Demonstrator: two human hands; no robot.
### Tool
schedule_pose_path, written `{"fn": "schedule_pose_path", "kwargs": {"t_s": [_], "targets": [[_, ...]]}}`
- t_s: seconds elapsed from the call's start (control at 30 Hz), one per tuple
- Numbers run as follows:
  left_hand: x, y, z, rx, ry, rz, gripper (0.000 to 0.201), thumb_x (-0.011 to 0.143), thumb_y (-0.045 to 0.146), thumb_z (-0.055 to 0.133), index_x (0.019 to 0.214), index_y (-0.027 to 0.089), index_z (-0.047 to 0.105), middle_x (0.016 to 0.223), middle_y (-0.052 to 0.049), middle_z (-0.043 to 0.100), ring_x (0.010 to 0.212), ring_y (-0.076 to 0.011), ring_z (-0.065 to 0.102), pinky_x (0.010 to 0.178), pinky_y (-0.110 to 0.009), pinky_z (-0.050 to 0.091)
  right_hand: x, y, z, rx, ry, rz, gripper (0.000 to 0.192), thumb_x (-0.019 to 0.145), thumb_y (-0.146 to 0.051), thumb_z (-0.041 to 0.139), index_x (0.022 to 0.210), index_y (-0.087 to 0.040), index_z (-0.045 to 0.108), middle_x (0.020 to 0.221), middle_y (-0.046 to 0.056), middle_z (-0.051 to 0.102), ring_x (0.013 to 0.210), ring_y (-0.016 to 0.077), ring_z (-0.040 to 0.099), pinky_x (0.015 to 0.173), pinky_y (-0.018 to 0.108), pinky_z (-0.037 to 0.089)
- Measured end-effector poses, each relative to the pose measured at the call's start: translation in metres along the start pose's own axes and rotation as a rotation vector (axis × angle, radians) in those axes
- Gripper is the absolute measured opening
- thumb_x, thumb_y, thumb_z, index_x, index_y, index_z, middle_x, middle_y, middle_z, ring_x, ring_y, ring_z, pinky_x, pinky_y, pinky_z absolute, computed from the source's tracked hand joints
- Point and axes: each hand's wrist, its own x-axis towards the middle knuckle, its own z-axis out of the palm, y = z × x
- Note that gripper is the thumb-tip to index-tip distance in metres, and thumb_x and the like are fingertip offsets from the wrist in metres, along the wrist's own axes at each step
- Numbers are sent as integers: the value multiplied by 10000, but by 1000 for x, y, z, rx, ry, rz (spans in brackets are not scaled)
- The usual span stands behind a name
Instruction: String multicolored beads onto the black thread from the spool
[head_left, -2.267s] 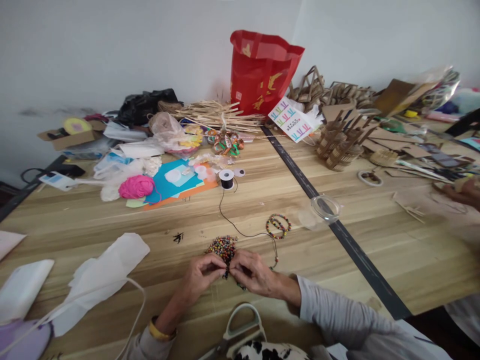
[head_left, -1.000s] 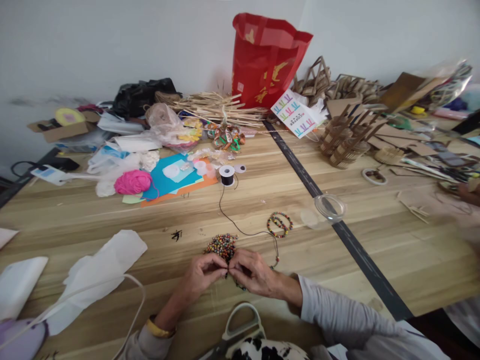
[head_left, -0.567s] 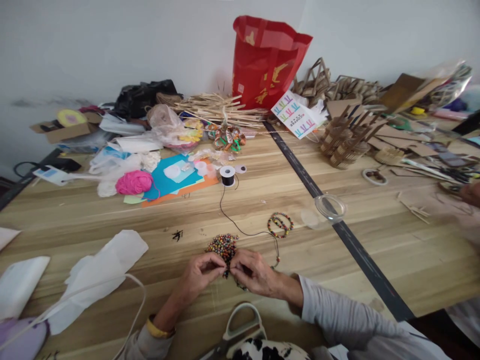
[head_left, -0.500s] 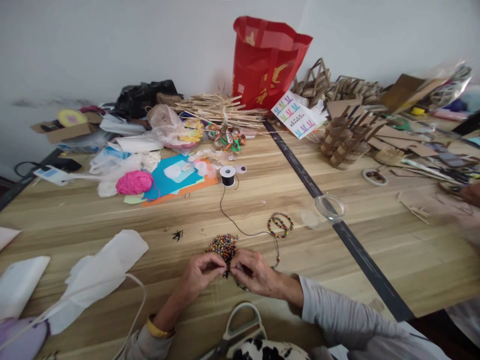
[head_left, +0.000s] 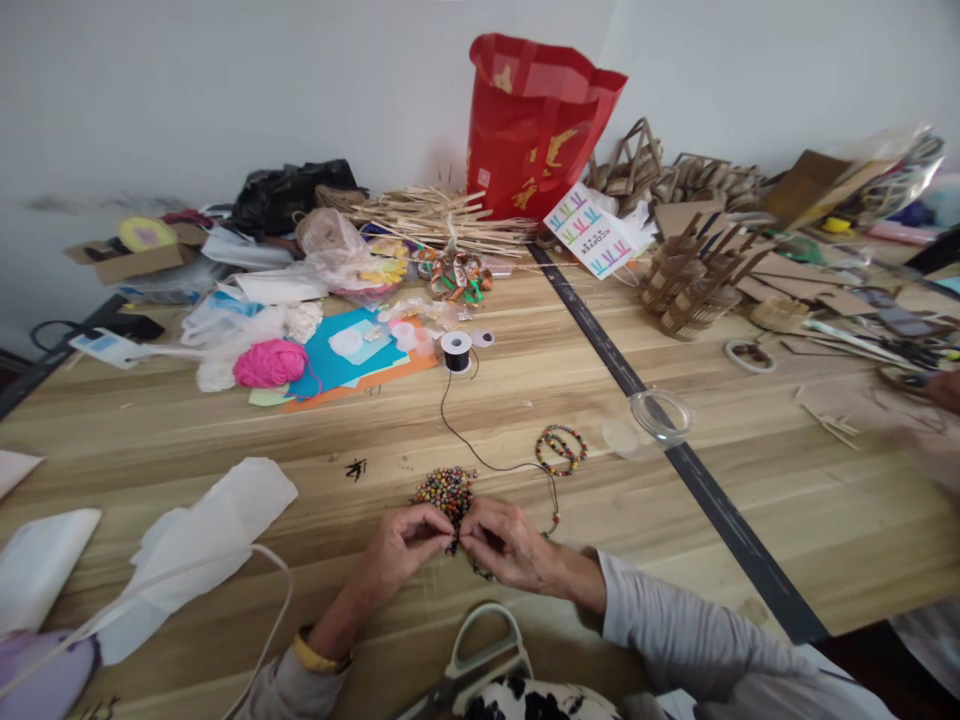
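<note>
Seen from above, a wooden desk (head_left: 525, 420) crowded with craft supplies. At the near edge, the person's left hand (head_left: 401, 550) and right hand (head_left: 506, 545) meet fingertip to fingertip, each pinched shut on something small between them, apparently a bead and the end of a thin black cord (head_left: 480, 460); the item itself is too small to make out. The hands sit low on the desk, likely for steadiness in fine work. Just beyond the fingertips, touching them, lies a small heap of multicoloured beads (head_left: 442, 488), kept within easy reach. The cord runs from the right hand away across the desk to a black spool (head_left: 455, 351) standing upright. Near the cord lies a coiled beaded bracelet (head_left: 559, 448), and further right a clear round lid (head_left: 660, 415). To the left lie white plastic bags (head_left: 202, 540); a ball of pink yarn (head_left: 268, 362) sits farther back. A red bag (head_left: 534, 125) stands against the wall. Scissors handles (head_left: 487, 650) show at the bottom edge. Another person's hand is blurred at far right.
</note>
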Motion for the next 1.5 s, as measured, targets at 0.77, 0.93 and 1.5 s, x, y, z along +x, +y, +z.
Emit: {"fn": "schedule_pose_path", "kwargs": {"t_s": [0.77,0.93,1.5], "targets": [[0,0,-2,-31,-7,41,27,667,125,685,679,109,667,688,-48,671,644,-131,623,624,-205,488,1,0,-1,-28,-5,-8,113,888,-181,463,802,-159,533,680,20,516,620,116,472,573,212,378],[0,-4,-2,-25,-13,74,19,676,121,683,676,108,670,685,-48,669,650,-133,626,630,-207,493,1,0,-1,-25,-3,-14,106,884,-181,464,807,-156,533,681,21,518,614,115,474,568,212,377],[0,-1,-3,18,-12,174,25,711,127,681,689,116,684,695,-59,670,672,-141,628,645,-220,501,1,-1,-2,-24,-1,-8,110,880,-184,468,806,-151,543,674,20,509,603,114,462,561,211,375]]}}
